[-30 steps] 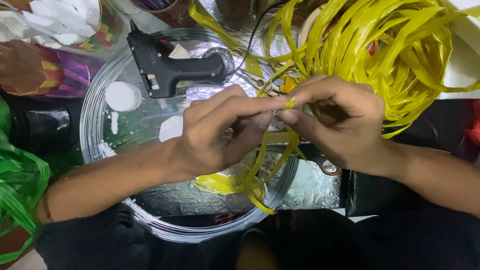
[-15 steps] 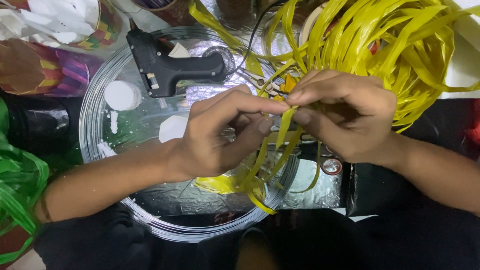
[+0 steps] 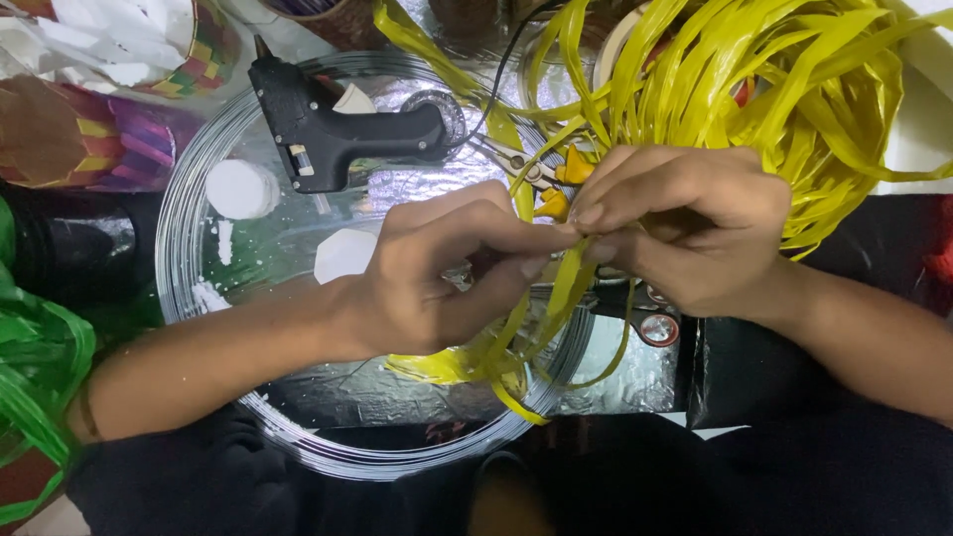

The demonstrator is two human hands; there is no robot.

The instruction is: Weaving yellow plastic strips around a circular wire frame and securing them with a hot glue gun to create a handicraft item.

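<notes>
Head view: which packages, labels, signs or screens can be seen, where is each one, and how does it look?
Label: on the black glue gun, upper left on the glass bowl; small, pale rectangle.
Woven baskets: top left corner; red, yellow and purple weave, one holding white scraps.
No signs or screens are in view.
Both hands, left and right, pinch yellow strips.

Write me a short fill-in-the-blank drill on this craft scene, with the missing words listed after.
1. Both hands, the left hand and the right hand, pinch strips coloured ____.
2. The black glue gun lies on a round ____ tray.
3. At the left edge lies a bundle of ____ strips.

Missing words: yellow; glass; green
</notes>
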